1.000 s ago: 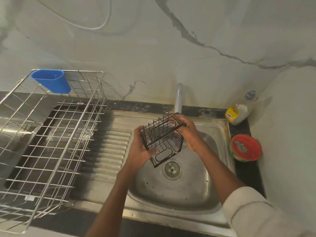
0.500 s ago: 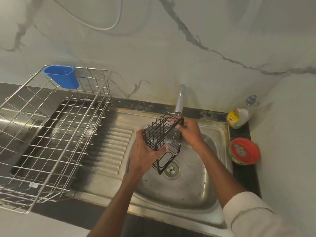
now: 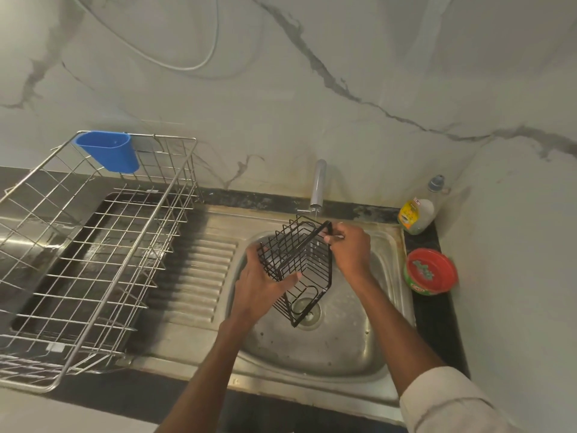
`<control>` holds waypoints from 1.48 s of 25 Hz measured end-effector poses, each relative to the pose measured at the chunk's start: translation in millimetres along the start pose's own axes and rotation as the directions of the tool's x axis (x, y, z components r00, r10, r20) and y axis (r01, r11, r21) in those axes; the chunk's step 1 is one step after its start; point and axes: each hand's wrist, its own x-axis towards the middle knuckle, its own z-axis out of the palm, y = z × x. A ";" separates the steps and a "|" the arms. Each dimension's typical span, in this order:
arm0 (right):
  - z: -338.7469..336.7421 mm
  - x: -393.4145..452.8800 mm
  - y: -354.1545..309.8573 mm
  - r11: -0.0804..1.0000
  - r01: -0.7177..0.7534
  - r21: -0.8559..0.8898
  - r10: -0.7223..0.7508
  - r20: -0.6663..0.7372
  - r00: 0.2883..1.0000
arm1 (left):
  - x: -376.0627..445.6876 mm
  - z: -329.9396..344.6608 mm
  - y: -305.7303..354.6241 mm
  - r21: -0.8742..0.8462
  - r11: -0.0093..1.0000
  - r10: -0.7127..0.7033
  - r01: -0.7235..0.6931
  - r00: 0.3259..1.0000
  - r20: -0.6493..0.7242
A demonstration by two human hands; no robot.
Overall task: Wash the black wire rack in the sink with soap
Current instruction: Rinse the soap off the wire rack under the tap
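Observation:
I hold a small black wire rack (image 3: pixel 299 264) tilted over the steel sink (image 3: pixel 327 345), just below the tap (image 3: pixel 318 185). My left hand (image 3: pixel 259 285) grips its lower left side with the thumb across the wires. Fingers of my right hand (image 3: pixel 351 248) pinch the rack's upper right corner. A soap bottle (image 3: pixel 416 214) with a yellow label stands at the back right corner of the counter. A red-lidded round tub (image 3: pixel 432 271) sits just in front of that bottle. I cannot tell whether water runs from the tap.
A large steel wire dish rack (image 3: pixel 93 257) fills the draining board on the left, with a blue plastic cup (image 3: pixel 109 151) hooked on its back rim. The drain (image 3: pixel 307 310) lies under the black rack. Marble walls close in behind and on the right.
The black rack has turned a little in my hands, its lower corner now hanging over the drain. My view has shifted, so everything sits slightly further right and higher.

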 end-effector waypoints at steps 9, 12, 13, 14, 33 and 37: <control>2.2 -9.4 4.6 0.998 -0.019 0.060 0.022 -0.045 0.999 | -0.6 -11.3 -0.1 -0.021 0.998 0.067 -0.067 0.998 0.006; 2.8 -9.2 8.5 0.994 -0.021 0.111 0.030 -0.079 0.996 | 2.0 -9.7 2.9 -0.013 0.998 0.069 -0.069 0.997 0.015; 1.3 -7.2 10.1 0.991 -0.025 0.130 0.037 -0.091 0.995 | 2.5 -8.2 5.9 -0.011 0.998 0.062 -0.062 0.998 0.022; -0.1 -3.8 11.7 0.990 -0.025 0.137 0.039 -0.101 0.994 | 2.7 -6.4 9.0 -0.009 0.999 0.050 -0.050 0.998 0.026; 20.1 45.0 -16.5 0.975 -0.108 0.192 0.039 0.331 0.943 | -23.2 11.5 25.6 -0.016 0.995 -0.102 0.101 0.964 -0.247; 2.5 42.0 -4.7 0.956 -0.169 0.241 0.095 0.294 0.951 | -18.4 11.2 32.3 -0.005 0.997 -0.081 0.081 0.984 -0.158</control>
